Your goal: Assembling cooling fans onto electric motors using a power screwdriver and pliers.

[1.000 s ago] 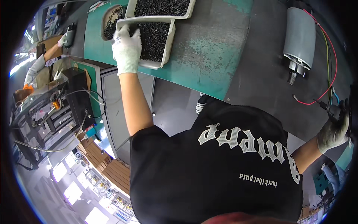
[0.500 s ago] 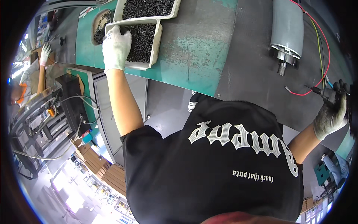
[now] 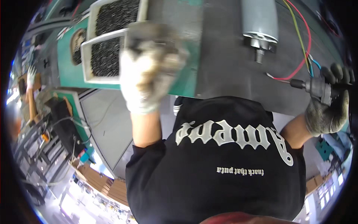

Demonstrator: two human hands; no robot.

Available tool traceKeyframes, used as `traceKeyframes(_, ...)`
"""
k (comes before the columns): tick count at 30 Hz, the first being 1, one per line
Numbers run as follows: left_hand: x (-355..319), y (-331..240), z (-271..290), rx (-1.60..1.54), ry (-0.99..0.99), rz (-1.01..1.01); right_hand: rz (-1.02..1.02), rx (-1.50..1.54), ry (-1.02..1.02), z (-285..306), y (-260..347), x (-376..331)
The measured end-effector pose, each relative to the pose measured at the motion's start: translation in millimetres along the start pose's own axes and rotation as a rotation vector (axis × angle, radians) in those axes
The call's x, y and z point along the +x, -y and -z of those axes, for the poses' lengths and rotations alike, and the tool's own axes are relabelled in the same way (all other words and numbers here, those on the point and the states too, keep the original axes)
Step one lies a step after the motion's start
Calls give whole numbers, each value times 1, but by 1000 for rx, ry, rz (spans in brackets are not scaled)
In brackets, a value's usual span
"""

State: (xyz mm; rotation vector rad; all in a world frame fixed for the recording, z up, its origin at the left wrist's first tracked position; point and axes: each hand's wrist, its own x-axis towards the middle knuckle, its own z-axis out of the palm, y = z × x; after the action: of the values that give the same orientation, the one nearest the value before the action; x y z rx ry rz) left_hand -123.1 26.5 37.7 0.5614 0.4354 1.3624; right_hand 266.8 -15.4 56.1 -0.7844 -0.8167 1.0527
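Note:
My left hand (image 3: pixel 151 71), in a white work glove with dark-stained fingers, is over the table's front edge, right beside the near bin (image 3: pixel 85 61) of small black screws. Motion smears its fingers, so I cannot tell what it holds. My right hand (image 3: pixel 322 117), in a dirty grey glove, is closed around a dark power screwdriver (image 3: pixel 317 89) at the right. The tool's bit points left, close to the bare end of a red wire (image 3: pixel 285 78). A grey cylindrical motor (image 3: pixel 260 18) lies on the table with its threaded shaft toward me.
A second screw bin (image 3: pixel 143 10) stands behind the near one. Left of them is a small tray (image 3: pixel 73 44) of small parts. Yellow-green, red and blue wires trail beside the motor. At the far left, another person's gloved hand (image 3: pixel 31 75) shows.
My left hand has come out of the near screw bin and moved right. My head view has shifted, so the bins and motor appear further left. The right hand keeps hold of the power screwdriver.

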Motion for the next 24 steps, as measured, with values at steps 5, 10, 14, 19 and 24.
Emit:
traceKeyframes(5, 12, 92, -39, -193, 164, 395, 46, -117, -20, -13, 0, -13)
traceKeyframes(10, 22, 120, -18, -569, 101, 434, 65, -195, -54, 31, 29, -11)
traceKeyframes(14, 19, 114, -10, -477, 92, 381, 59, -231, -87, 25, 21, -6)
traceKeyframes(19, 0, 122, -27, -297, 122, 455, 39, -225, -104, 22, 41, -18)
traceKeyframes(24, -5, 130, -50, -108, 139, 429, 33, -183, -73, -19, 19, -19)
